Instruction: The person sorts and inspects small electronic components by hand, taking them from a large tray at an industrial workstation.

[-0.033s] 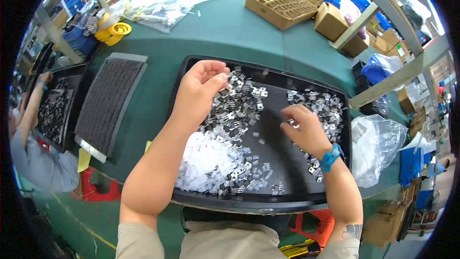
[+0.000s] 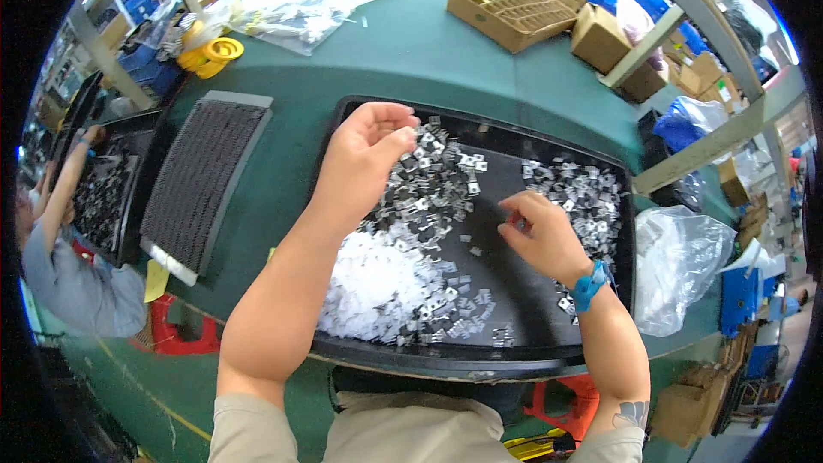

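Observation:
A black tray (image 2: pixel 514 353) lies before me with small metal-tabbed, black-bodied electronic parts with thin legs. My left hand (image 2: pixel 369 154) is over the far left of the tray, beside the larger heap of parts (image 2: pixel 433 180). Its fingers curl toward the thumb, and whatever they may pinch is hidden. Over the middle right hovers my right hand (image 2: pixel 544 236), fingers bent in near the thumb, beside a second heap of parts (image 2: pixel 591 197). Anything in that grip is too small to make out. A mound of small white pieces (image 2: pixel 377 283) fills the tray's near left.
Left of the tray stands a grey rack (image 2: pixel 206 180) packed with rows of dark parts. Beyond it a co-worker's arm (image 2: pixel 64 176) reaches over another dark tray. A clear plastic bag (image 2: pixel 681 266) lies at the right, and a divided cardboard box (image 2: pixel 512 15) sits farther back.
The whole view has shifted slightly to the right. The fingers of my right hand have drawn a little closer together; my left hand keeps its curl.

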`<state>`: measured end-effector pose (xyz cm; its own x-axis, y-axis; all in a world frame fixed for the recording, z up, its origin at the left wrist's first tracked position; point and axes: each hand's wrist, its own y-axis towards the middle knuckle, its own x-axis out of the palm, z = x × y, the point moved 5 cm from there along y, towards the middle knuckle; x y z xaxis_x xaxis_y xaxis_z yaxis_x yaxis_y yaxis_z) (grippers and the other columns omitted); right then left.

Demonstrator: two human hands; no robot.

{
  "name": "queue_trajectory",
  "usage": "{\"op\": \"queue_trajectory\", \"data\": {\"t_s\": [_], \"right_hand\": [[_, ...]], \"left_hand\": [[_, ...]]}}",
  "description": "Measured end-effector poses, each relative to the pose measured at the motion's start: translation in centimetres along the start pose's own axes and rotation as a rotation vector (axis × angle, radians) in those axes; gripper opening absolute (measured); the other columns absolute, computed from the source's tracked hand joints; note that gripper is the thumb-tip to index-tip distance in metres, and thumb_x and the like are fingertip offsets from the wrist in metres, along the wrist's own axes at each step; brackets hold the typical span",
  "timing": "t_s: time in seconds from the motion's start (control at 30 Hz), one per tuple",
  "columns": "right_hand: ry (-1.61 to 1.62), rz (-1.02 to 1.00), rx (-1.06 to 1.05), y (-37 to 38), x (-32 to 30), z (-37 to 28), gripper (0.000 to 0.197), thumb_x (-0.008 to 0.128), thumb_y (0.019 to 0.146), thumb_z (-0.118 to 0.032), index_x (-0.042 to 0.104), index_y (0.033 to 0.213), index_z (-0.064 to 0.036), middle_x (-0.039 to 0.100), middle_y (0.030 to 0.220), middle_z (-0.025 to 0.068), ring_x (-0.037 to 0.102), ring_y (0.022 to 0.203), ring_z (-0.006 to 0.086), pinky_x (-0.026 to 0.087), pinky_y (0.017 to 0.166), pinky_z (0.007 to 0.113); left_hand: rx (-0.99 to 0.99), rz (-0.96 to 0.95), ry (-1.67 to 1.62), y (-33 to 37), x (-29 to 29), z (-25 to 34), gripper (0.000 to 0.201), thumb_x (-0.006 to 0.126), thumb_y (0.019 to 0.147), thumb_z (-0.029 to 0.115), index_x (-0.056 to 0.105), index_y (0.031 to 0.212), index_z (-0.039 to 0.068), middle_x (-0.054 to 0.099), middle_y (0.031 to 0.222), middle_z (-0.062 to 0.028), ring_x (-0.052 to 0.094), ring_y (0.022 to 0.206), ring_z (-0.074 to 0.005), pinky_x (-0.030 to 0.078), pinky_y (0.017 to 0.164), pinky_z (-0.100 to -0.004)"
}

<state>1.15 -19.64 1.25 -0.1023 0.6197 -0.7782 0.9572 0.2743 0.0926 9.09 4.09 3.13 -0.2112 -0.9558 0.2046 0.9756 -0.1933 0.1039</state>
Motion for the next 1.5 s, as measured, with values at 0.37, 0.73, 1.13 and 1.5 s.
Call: {"op": "queue_trajectory", "data": {"t_s": [0.37,0.73,1.13,1.5], "right_hand": [[0.050,-0.088,-0.202,-1.9,6.1,-8.0,0.039,0.070,0.080,-0.023,0.057,0.111,-0.0048,0.057,0.100,0.0120,0.061,0.087,0.0338,0.052,0.072,0.040],[-0.159,0.210,-0.058,1.3,4.1,0.0,0.029,0.068,0.077,-0.012,0.057,0.102,-0.0040,0.055,0.102,0.0151,0.054,0.102,0.0341,0.048,0.084,0.042],[-0.280,0.089,-0.182,3.2,7.2,0.6,0.053,0.069,0.078,-0.018,0.051,0.128,-0.0122,0.052,0.116,0.0177,0.049,0.107,0.0359,0.044,0.091,0.046],[-0.091,-0.304,-0.148,-4.6,6.8,-2.2,0.022,0.060,0.081,-0.014,0.055,0.100,-0.0028,0.057,0.097,0.0200,0.061,0.088,0.0374,0.052,0.074,0.047]], "left_hand": [[0.053,-0.327,0.910,-2.5,0.6,1.4,0.024,0.065,0.084,0.011,0.061,0.106,0.003,0.061,0.100,-0.0108,0.058,0.092,-0.0172,0.047,0.082,-0.0304],[0.452,-0.693,1.623,-12.4,2.6,-0.8,0.058,0.069,0.076,0.041,0.054,0.126,0.015,0.050,0.122,-0.0094,0.046,0.108,-0.0287,0.039,0.085,-0.0398],[0.474,-0.697,1.540,-12.9,2.6,-1.4,0.032,0.070,0.076,0.024,0.058,0.103,0.011,0.052,0.110,-0.0082,0.050,0.104,-0.0297,0.045,0.083,-0.0412],[0.327,-0.699,1.364,-11.3,1.9,-0.6,0.022,0.063,0.079,0.007,0.057,0.100,0.005,0.059,0.097,-0.0126,0.060,0.091,-0.0328,0.050,0.079,-0.0391]]}}
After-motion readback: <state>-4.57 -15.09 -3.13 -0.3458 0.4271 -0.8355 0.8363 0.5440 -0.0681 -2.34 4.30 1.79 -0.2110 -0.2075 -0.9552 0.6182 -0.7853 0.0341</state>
